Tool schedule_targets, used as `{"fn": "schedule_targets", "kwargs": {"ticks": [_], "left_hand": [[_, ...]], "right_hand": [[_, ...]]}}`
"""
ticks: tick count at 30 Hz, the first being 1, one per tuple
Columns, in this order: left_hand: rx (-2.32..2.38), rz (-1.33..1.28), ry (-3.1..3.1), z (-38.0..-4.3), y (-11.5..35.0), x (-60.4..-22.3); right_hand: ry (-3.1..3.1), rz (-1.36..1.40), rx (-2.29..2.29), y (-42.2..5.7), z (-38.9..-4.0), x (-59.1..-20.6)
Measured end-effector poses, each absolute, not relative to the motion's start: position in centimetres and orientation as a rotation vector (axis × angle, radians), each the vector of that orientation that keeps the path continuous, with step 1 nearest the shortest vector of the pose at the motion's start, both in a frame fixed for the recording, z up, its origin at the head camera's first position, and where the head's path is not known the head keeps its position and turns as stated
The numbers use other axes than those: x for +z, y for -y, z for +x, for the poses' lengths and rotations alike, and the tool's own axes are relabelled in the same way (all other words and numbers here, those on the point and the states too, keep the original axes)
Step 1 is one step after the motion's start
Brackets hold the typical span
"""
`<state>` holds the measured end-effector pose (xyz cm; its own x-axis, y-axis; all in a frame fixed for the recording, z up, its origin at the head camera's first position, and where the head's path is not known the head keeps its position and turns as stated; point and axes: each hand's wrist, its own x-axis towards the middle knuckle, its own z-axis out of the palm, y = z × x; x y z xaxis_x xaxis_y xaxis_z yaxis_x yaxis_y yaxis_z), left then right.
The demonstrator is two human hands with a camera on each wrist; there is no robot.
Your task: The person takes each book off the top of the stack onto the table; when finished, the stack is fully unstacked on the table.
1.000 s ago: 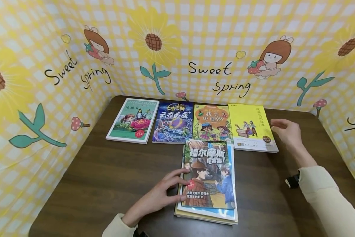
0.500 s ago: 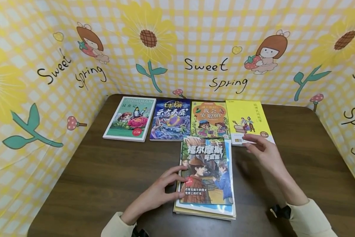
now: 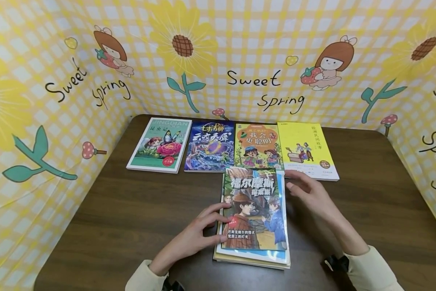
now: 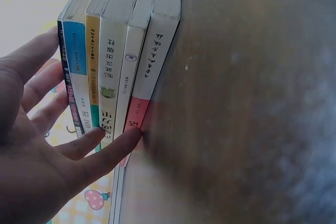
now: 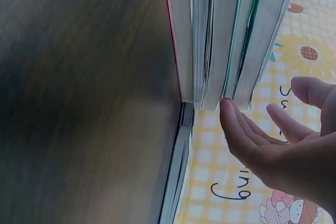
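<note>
Looking from the head, I have a rectangular stack of illustrated paper books (image 3: 254, 212) on a brown wood-grain table (image 3: 130, 210), between my left hand (image 3: 190, 236) and right hand (image 3: 317, 198). From the left wrist, my spread, unclosed fingers touch smooth flat spines (image 4: 110, 56). From the right wrist, relaxed, uncurled fingers near layered pale page edges (image 5: 223, 40).

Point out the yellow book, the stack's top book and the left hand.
Yellow book (image 3: 306, 149): head view, middle of the front cover.
Top book (image 3: 253, 210): head view, middle of the front cover.
Left hand (image 3: 192, 237): head view, back of the hand.
</note>
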<state>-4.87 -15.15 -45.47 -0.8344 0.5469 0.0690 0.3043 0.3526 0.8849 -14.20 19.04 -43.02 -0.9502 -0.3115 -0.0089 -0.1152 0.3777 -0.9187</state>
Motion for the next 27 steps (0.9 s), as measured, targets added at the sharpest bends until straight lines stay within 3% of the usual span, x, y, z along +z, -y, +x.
{"fn": "schedule_targets", "kwargs": {"ticks": [27], "left_hand": [[1.534, 0.742, -2.340, -4.97, 15.19, -45.89]], "right_hand": [[-2.435, -0.343, -1.426, -18.66, -14.17, -43.78]]}}
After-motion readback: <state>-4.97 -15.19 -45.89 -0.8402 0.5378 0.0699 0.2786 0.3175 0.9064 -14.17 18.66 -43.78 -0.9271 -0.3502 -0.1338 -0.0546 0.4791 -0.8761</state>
